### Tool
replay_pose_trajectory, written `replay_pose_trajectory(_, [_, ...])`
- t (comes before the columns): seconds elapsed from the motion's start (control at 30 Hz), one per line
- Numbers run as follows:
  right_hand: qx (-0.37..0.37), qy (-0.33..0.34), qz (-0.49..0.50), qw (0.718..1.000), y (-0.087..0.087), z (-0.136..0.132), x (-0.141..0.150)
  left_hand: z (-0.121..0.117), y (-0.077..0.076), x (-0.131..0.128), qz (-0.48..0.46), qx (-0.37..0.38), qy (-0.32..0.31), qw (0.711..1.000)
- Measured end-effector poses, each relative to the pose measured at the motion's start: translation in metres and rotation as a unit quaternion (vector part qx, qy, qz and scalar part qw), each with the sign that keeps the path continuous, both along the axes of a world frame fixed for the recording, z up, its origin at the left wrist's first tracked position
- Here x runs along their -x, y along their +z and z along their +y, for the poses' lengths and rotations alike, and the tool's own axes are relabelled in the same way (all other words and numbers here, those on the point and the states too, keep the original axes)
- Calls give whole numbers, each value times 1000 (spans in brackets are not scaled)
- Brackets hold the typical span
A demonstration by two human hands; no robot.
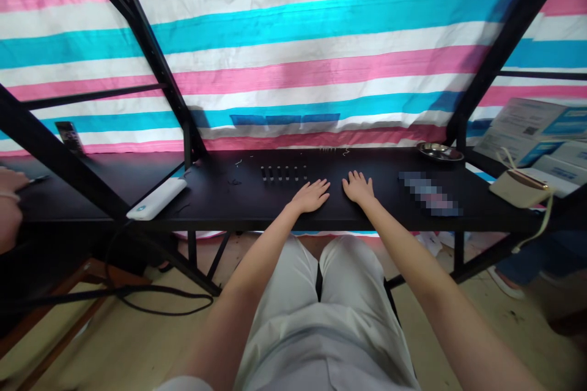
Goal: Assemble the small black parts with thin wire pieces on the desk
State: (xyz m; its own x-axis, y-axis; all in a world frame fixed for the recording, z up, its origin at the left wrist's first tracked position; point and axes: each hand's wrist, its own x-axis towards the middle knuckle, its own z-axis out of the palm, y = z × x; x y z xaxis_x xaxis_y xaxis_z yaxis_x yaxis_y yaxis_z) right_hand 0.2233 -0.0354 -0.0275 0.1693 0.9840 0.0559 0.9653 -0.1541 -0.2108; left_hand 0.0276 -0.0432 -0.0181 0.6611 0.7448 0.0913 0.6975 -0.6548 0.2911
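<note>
The left hand [310,196] and the right hand [358,188] are resting flat on a black table [220,208], fingers spreading open and gripping nothing. A row of small dark upright pegs [283,173] is standing near the left fingertips, not touching them.

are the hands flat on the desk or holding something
Flat: the left hand and right hand lie palms down, fingers spread, on the black desk, holding nothing.

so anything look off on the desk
Yes, a few small wire scraps lie loose on the black tabletop left of the row of small dark pieces, and another wire curl sits near the far edge. To the right, a pixelated patch hides whatever lies there, so I cannot tell what it is.
</note>
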Motion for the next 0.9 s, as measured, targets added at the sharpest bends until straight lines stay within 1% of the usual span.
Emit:
replay_pose_trajectory(0.27, [-4,1,2,1000,1,-1,1,-1,1,0,-23,1,4,1000])
replay_pose_trajectory(0.7, [-1,-1,1,1000,1,-1,1,1,-2,0,-16,-1,1,1000])
replay_pose_trajectory(0.9, [-10,2,0,1000,-1,-1,0,0,-1,1,10,-6,0,1000])
